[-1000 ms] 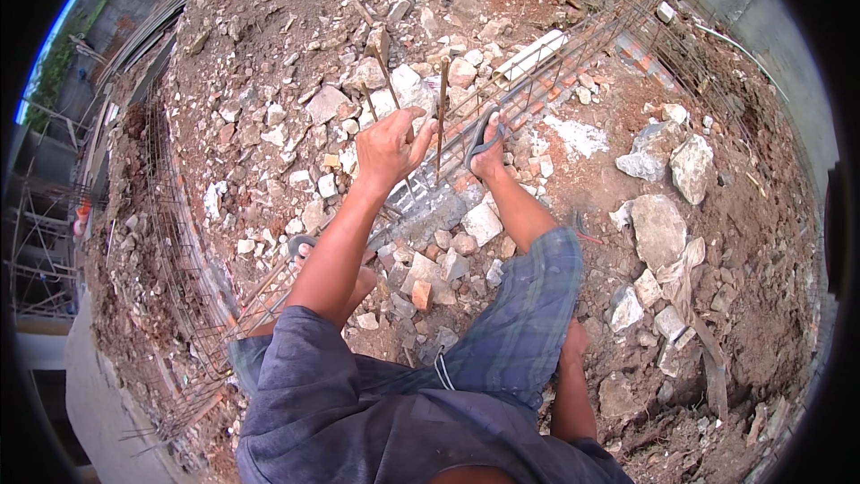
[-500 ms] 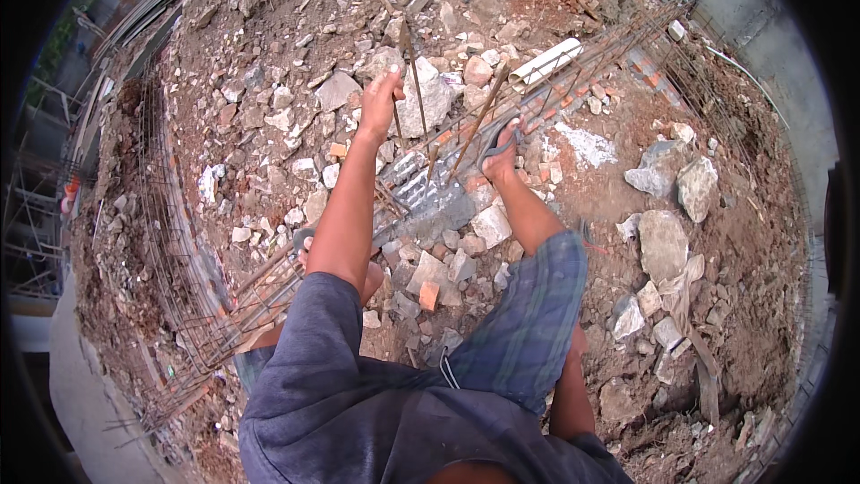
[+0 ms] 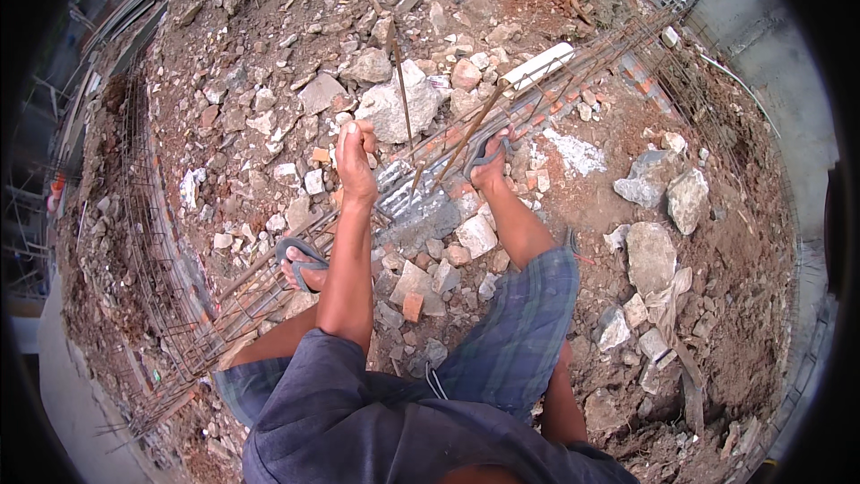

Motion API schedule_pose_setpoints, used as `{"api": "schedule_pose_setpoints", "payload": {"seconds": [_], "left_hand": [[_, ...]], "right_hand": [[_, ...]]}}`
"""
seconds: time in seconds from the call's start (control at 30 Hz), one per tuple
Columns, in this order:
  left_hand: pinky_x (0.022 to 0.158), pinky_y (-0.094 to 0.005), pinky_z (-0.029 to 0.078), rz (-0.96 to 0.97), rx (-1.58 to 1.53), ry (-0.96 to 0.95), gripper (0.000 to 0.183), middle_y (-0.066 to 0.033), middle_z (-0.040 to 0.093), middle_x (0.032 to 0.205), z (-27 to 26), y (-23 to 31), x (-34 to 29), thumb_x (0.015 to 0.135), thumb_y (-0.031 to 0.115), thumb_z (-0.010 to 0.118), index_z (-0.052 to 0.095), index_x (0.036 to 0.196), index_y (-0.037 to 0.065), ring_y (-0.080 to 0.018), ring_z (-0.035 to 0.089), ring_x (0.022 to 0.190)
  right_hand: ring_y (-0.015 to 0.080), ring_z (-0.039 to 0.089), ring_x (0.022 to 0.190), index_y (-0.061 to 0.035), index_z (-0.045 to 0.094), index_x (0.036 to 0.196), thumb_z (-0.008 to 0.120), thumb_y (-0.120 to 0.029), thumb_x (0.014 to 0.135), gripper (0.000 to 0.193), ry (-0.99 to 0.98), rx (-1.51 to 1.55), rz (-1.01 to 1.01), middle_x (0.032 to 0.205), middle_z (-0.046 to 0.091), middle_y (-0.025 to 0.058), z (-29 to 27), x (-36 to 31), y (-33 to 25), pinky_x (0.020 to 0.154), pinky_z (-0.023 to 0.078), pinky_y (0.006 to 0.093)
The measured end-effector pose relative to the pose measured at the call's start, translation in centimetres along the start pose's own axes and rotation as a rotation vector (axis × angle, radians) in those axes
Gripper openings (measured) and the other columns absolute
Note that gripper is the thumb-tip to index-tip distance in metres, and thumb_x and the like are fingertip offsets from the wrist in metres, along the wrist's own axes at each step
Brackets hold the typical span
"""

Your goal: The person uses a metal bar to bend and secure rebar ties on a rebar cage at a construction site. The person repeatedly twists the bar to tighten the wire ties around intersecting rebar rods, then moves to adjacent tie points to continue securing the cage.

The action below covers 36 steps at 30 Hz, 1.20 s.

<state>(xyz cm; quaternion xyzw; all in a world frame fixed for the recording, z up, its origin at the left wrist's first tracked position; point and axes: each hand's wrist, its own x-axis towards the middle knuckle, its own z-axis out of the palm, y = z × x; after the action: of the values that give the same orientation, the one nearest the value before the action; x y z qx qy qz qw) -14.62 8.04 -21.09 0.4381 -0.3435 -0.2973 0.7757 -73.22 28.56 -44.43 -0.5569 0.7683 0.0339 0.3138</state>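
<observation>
My left hand [image 3: 356,161] is raised over the rubble, fingers curled in toward the thumb. Whether anything small is between them I cannot make out. Close to it are a large pale rock [image 3: 399,109] and a thin upright metal rod [image 3: 401,90], both apart from the hand. A second rod [image 3: 470,136] leans by my right foot. Below the hand, a grey concrete patch [image 3: 419,215] lies along a reinforcing-bar cage [image 3: 269,291]. Of my right arm only the forearm shows, reaching down beside my checked shorts; the right hand is hidden behind my leg.
My sandalled feet [image 3: 303,264] straddle the cage. A white pipe piece [image 3: 539,65] lies along it at the upper right. Large stones [image 3: 651,258] and a torn cloth strip [image 3: 690,367] lie to the right. Another bar cage [image 3: 148,188] runs down the left; a grey wall [image 3: 761,45] stands far right.
My left hand has drawn back toward me and a little left, away from the rods, and its fingers are more curled. My left foot has come into fuller view.
</observation>
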Motion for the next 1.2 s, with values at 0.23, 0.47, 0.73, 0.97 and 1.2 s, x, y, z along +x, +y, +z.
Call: {"api": "schedule_pose_setpoints", "payload": {"seconds": [0.23,0.47,0.73,0.97,1.2], "left_hand": [[0.077,-0.0279,0.039,-0.062,0.225,-0.041,0.037,0.0001,0.055,0.081,1.2,-2.4,5.9,0.11,0.036,0.049,0.064,0.111,0.002,-0.0112,0.048,0.078],[0.093,-0.0319,0.047,-0.111,0.28,-0.116,0.039,-0.0097,0.074,0.105,2.4,-3.0,6.9,0.11,0.037,0.047,0.065,0.115,0.002,-0.0142,0.063,0.094],[0.121,-0.0417,0.033,-0.275,0.174,-0.293,0.048,-0.0091,0.061,0.142,2.4,-2.5,7.5,0.11,0.04,0.043,0.056,0.143,0.008,-0.0215,0.052,0.137],[0.12,-0.0495,0.036,-0.561,0.673,-0.612,0.08,-0.0178,0.037,0.164,0.7,3.5,5.2,0.102,0.058,0.05,0.033,0.161,0.008,-0.0334,0.049,0.143],[0.112,-0.0467,0.045,-0.441,1.561,-0.994,0.079,-0.0265,0.062,0.139,-12.4,14.4,-1.3,0.098,0.063,0.053,0.05,0.15,0.003,-0.0422,0.059,0.13]], "right_hand": [[0.0444,0.072,0.094,-0.0095,0.072,0.117,0.047,-0.051,0.103,0.051,-0.041,-0.089,0.055,0.098,0.076,0.0224,0.3,-0.9,-0.6,0.082,0.056,0.0556],[0.0436,0.072,0.103,-0.0058,0.074,0.113,0.034,-0.057,0.106,0.065,-0.019,-0.026,0.134,0.106,0.075,0.0228,-2.1,-0.8,-3.1,0.088,0.055,0.0554],[0.0409,0.071,0.108,0.0035,0.073,0.11,0.038,-0.054,0.106,0.068,-0.027,0.006,0.138,0.112,0.074,0.0257,-3.4,0.5,-3.5,0.093,0.054,0.0503],[0.0292,0.069,0.083,0.0013,0.071,0.106,0.058,-0.037,0.104,0.04,0.169,0.672,-0.207,0.093,0.074,0.0139,-5.5,2.7,1.1,0.079,0.055,0.0447],[0.0092,0.046,0.048,-0.0131,0.057,0.088,0.064,-0.035,0.104,0.028,-0.105,0.971,-0.032,0.064,0.051,-0.0027,-15.7,-4.3,-11.8,0.042,0.035,0.0271]]}}
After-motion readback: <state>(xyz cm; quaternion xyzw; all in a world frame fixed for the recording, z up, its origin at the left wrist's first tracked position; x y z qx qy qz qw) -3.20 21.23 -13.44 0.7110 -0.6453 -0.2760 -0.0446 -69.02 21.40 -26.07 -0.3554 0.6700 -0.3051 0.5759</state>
